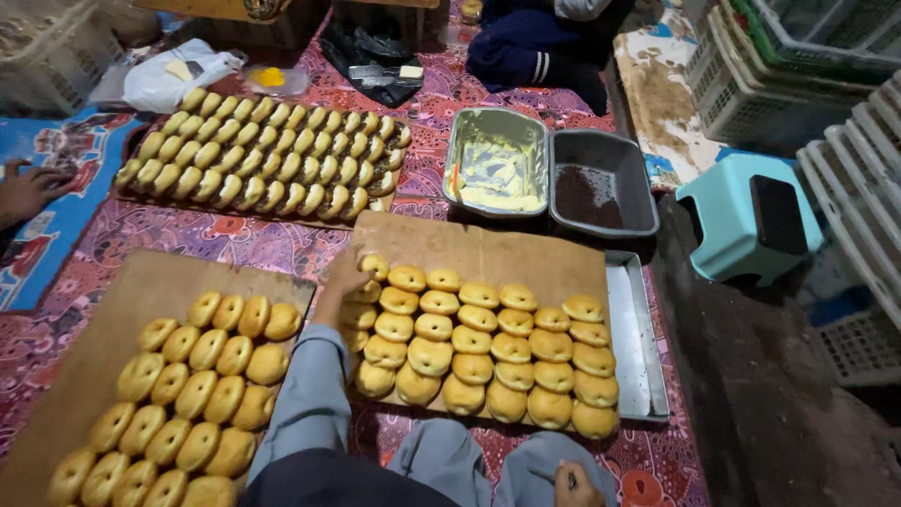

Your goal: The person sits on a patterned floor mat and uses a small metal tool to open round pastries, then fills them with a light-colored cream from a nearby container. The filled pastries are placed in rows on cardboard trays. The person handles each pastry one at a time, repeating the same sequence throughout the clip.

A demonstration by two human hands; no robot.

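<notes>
Patterned red cloth covers the floor where the work is laid out. At far left, another person's hand rests on a blue mat. Next comes a brown board of plain round buns, whole and apparently untouched. Behind it, a far board of split buns looks cut open already. The left hand reaches to the middle board of buns, fingers curled on a bun at its far-left corner; these too look uncut. Beyond sit a tin of pale cream and a tin of dark sprinkles. The right hand rests low by the knee, fingers closed on something small, which I cannot make out.
</notes>
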